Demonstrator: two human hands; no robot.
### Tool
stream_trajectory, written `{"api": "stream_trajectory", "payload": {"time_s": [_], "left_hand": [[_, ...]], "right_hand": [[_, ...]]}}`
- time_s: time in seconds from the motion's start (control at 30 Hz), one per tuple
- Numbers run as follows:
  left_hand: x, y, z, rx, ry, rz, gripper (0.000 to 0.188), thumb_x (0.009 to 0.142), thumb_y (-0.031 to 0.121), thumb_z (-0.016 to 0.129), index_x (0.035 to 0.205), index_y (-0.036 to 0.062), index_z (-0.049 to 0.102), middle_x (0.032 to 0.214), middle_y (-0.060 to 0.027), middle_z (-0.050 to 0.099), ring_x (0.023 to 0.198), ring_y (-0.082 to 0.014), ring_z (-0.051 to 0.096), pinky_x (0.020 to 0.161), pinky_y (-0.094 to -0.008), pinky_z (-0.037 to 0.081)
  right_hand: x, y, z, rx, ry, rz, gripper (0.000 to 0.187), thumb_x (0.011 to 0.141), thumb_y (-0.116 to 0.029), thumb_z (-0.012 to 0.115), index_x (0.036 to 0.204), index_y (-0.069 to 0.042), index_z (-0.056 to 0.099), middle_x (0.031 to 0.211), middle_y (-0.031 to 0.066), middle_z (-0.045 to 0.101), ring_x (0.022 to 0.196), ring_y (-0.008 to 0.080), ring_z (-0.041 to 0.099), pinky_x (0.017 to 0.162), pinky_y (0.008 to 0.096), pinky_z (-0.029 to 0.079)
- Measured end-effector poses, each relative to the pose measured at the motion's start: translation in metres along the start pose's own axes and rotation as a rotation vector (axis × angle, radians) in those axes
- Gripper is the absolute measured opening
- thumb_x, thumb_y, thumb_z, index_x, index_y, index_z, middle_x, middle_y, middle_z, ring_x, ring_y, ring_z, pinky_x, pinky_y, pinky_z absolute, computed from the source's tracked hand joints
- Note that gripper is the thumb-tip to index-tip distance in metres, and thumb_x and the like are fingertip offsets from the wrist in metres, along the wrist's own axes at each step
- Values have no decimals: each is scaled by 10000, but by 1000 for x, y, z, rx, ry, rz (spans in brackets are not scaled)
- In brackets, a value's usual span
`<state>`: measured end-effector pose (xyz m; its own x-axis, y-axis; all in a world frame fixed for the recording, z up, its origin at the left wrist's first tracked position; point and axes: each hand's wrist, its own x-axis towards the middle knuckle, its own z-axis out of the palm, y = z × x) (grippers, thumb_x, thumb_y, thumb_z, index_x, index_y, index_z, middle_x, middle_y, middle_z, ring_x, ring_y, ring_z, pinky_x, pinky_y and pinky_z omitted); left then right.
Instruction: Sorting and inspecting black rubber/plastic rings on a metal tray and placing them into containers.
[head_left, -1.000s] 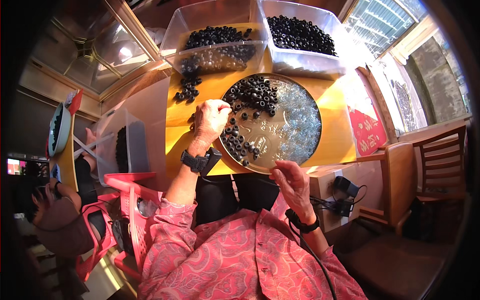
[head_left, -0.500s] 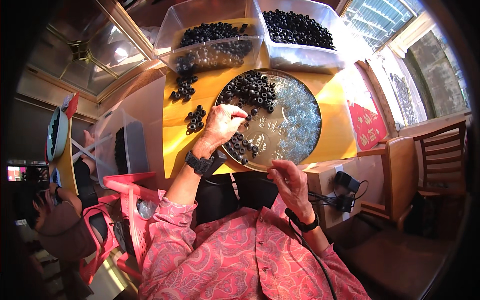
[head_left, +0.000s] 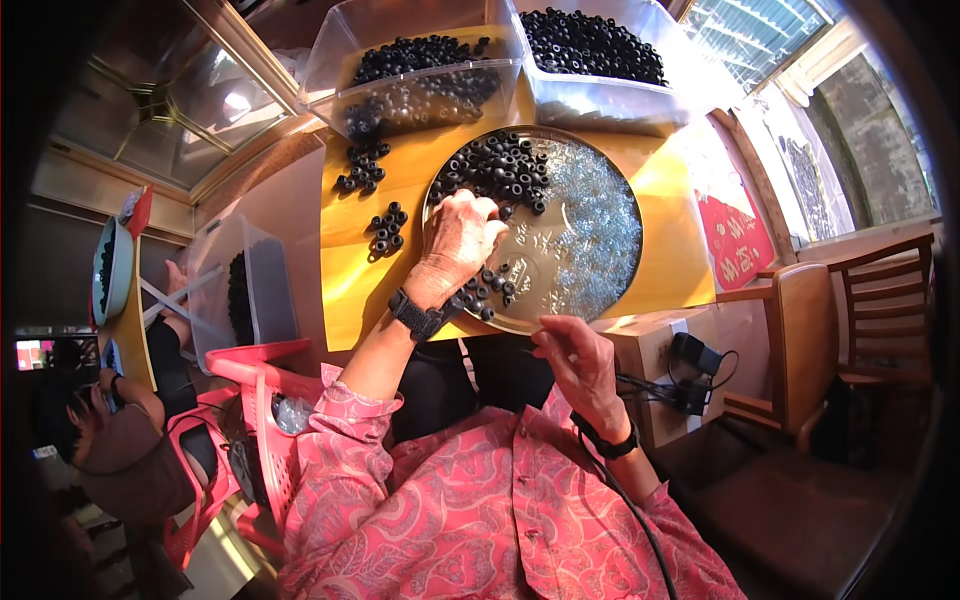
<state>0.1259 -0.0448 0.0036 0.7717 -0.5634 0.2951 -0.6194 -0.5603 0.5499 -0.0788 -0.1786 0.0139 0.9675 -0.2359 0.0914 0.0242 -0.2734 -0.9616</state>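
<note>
A round metal tray [head_left: 545,325] lies on the yellow tabletop before me. Small black ring-shaped pieces [head_left: 507,165] are heaped on its far left, with a smaller group [head_left: 483,293] at its near left. Tiny shiny bluish bits [head_left: 600,225] cover its right side. My left hand [head_left: 460,242] is over the tray's left part, closed, its curled fingertips at the edge of the black heap; whatever they hold is hidden. By the tray's near rim, my right hand [head_left: 580,365] is raised with thumb and fingers pinched together; I cannot make out anything between them.
Two clear plastic bins [head_left: 420,85] [head_left: 600,100] of black pieces stand behind the tray. Loose black pieces [head_left: 387,228] lie left of it. A cardboard box [head_left: 645,365] with black devices is at right, near a wooden chair [head_left: 800,350]. A person [head_left: 130,450] sits at far left by a pink chair.
My left hand has moved farther away, toward the black heap, and its fingers have curled down. My right hand stays pinched in nearly the same place.
</note>
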Motion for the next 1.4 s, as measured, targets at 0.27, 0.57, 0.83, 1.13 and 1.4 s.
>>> {"api": "stream_trajectory", "payload": {"time_s": [0.27, 0.57, 0.83, 1.13, 1.4], "left_hand": [[-6, 5, -2, 31, 13, -4, 165, 758, 145, 680, 809, -8, 646, 791, -182, 610, 757, -341, 603, 695, -414, 489], [-36, 41, -41, -978, -17, -490, 163, 865, 60, 656, 989, -45, 647, 849, -80, 677, 708, -125, 670, 652, -245, 570], [-100, 47, -27, -1555, -23, -624, 224, 894, 23, 607, 1112, -28, 599, 1014, -114, 662, 825, -158, 666, 761, -290, 567], [-122, 58, -17, -1647, -37, -684, 241, 887, 67, 641, 1109, -18, 598, 1035, -105, 656, 825, -137, 658, 777, -292, 558], [-127, 57, -11, -1686, -62, -703, 243, 894, 66, 630, 1117, -27, 595, 1029, -109, 656, 832, -138, 652, 779, -294, 554]], "right_hand": [[-3, 2, 0, -47, 15, -16, 160, 873, -23, 642, 1022, 15, 598, 754, 103, 651, 625, 147, 675, 545, 251, 518], [8, -4, 1, -276, 48, -239, 180, 814, 23, 659, 981, -33, 621, 791, 121, 620, 633, 238, 641, 536, 300, 493], [26, 5, -7, -710, 261, -265, 228, 778, -62, 671, 1004, -73, 640, 958, 113, 570, 829, 285, 578, 709, 392, 469], [33, 11, -12, -698, 302, -259, 169, 768, -61, 682, 935, -78, 671, 1028, 119, 590, 902, 293, 562, 784, 403, 452], [32, 13, -6, -713, 291, -280, 137, 758, -57, 685, 888, -77, 646, 1003, 110, 589, 914, 297, 554, 779, 402, 436]]}}
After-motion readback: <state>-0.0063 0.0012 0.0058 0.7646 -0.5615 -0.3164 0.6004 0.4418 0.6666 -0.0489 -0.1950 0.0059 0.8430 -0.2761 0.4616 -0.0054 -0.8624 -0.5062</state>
